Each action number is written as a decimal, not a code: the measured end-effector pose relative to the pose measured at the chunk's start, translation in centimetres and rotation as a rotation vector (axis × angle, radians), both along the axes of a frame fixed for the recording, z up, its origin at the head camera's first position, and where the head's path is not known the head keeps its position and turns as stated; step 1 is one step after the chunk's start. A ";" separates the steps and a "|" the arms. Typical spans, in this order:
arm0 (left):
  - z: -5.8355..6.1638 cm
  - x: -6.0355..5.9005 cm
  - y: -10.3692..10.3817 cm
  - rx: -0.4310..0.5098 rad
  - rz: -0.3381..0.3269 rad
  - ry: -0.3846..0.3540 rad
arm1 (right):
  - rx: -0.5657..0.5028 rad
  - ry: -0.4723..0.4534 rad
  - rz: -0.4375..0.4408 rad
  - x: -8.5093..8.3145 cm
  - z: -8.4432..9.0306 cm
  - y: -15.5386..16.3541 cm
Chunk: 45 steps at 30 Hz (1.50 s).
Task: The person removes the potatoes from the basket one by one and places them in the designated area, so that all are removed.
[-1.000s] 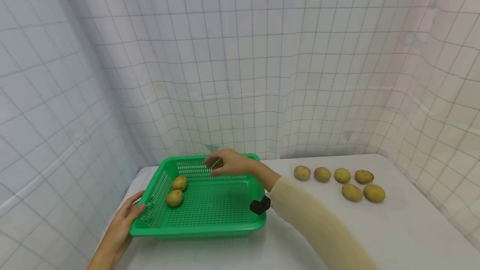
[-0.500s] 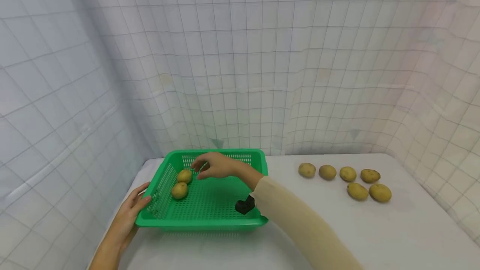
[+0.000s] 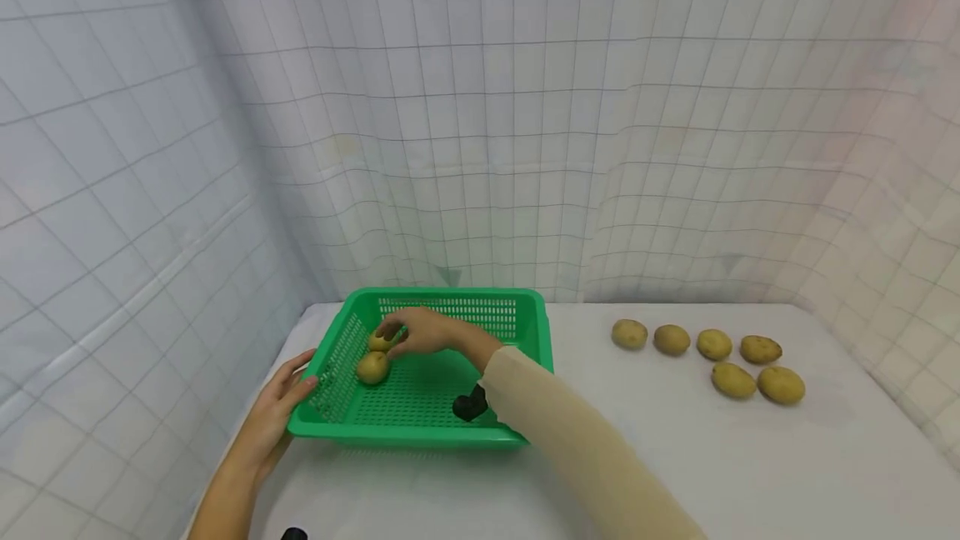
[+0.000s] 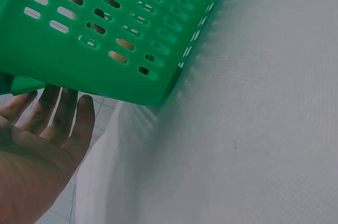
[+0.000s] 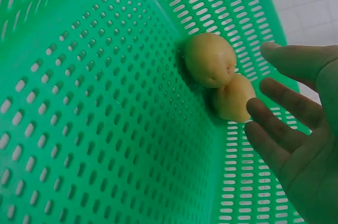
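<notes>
Two potatoes (image 3: 372, 367) lie touching each other against the left wall inside the green basket (image 3: 420, 432), a rectangular plastic tray with slotted, perforated walls and floor and a smooth rolled rim. Their skins are pale yellow-brown, matt and slightly knobbly. The right hand (image 3: 420, 332) reaches in over the basket from the right in a cream sleeve; its fingers are loosely spread and relaxed, just beside the farther potato, and from the wrist view they hold nothing. A small black device (image 3: 470, 405) sits at that wrist. The left hand (image 3: 281, 407) rests with straight fingers against the outside of the basket's left wall, near its front left corner.

The basket stands at the back left of the tabletop (image 3: 750, 473), which is covered with a white, finely woven cloth. Six more potatoes (image 3: 708, 357) lie well apart from the basket toward the right back edge, four in a row and two in front. Between the basket and this group the cloth is bare. Gridded white fabric (image 3: 525, 148) hangs close behind and at both sides.
</notes>
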<state>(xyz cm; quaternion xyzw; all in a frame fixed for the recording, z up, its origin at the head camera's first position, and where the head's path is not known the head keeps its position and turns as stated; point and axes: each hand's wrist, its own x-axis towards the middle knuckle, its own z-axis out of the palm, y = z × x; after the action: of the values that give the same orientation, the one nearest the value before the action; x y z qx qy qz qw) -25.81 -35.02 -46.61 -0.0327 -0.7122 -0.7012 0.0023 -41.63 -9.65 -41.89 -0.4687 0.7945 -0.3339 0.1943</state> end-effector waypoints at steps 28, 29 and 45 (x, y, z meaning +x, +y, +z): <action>0.2 0.7 0.6 -0.033 0.042 -0.020 | 0.236 0.237 0.119 0.8 -2.5 -3.5; 0.2 0.7 0.6 -0.036 0.043 -0.017 | 0.227 0.229 0.118 0.8 -2.5 -3.4; 0.1 0.6 0.5 -0.065 0.049 0.013 | 0.193 0.155 0.079 0.7 -0.3 -2.3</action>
<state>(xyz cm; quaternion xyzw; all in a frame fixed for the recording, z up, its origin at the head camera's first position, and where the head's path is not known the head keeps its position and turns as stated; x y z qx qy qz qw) -25.22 -34.54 -46.46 -0.0199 -0.7351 -0.6773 0.0231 -40.90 -11.93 -42.20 -0.5033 0.8164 -0.2108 0.1893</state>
